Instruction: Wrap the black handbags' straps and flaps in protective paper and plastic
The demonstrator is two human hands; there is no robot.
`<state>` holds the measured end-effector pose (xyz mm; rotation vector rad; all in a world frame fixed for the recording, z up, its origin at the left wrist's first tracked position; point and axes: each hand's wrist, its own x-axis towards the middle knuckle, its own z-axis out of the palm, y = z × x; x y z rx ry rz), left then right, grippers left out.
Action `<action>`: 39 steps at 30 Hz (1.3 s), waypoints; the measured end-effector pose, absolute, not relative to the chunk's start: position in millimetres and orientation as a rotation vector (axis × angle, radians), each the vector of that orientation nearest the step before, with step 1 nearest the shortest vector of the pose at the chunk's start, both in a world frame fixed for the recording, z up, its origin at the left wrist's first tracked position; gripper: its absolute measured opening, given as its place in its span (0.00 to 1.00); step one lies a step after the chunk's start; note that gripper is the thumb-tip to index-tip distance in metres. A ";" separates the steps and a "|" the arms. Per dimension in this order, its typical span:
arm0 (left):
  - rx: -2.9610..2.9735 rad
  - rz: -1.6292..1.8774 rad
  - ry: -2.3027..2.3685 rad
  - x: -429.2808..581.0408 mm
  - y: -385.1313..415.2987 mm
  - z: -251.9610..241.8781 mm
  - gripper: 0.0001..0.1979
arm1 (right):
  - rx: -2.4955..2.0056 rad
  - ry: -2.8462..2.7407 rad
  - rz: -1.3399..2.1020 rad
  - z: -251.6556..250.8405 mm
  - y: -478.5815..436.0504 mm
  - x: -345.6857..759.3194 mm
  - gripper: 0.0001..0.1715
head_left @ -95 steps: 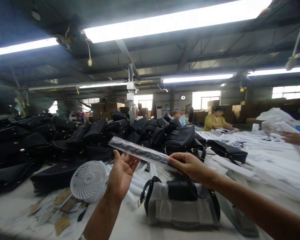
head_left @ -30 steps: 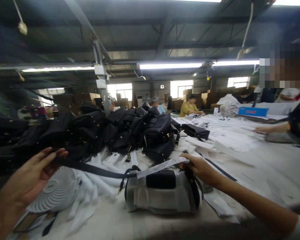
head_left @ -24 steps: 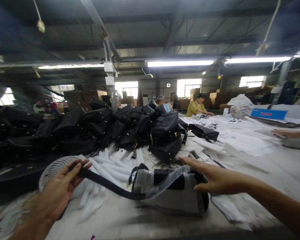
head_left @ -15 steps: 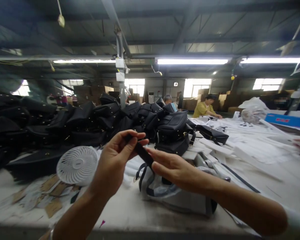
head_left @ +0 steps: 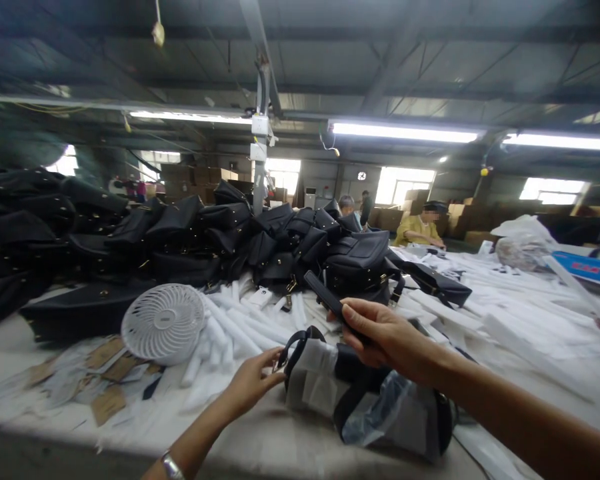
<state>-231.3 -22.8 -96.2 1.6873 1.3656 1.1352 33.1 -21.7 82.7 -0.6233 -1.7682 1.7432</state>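
Observation:
A dark strap sticks up and to the left from my right hand, which is closed around its lower part. Below it lies a black handbag partly wrapped in white paper and clear plastic film. At the bag's left end, a short buckle strap curves up. My left hand has its thumb and fingers closed at the buckle there. Some of its fingertips are hidden behind the buckle and the bag's edge.
Black bags are heaped along the back and left. A white fan stands beside white foam rolls and cardboard scraps. White wrapping sheets spread rightward. A co-worker in yellow sits beyond.
My left hand has let go of the dark strap and moved down to the buckle at the bag's end. My right hand now holds the strap alone, farther right. The view has shifted slightly.

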 end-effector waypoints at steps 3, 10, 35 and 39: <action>1.631 1.155 1.338 -232.6 -24.4 -100.0 0.16 | -0.691 -1.863 1.710 73.4 -15.3 32.5 0.19; 1.436 1.515 1.434 -254.0 -43.5 -72.5 0.18 | -0.878 -2.134 1.422 57.0 -7.3 30.9 0.27; 1.602 1.657 1.013 -178.9 -37.3 25.0 0.17 | -0.683 -1.930 0.915 63.6 -7.6 -26.7 0.26; 1.682 1.739 1.201 -171.2 -34.0 30.2 0.16 | -0.784 -2.138 0.473 74.5 -10.0 -22.7 0.21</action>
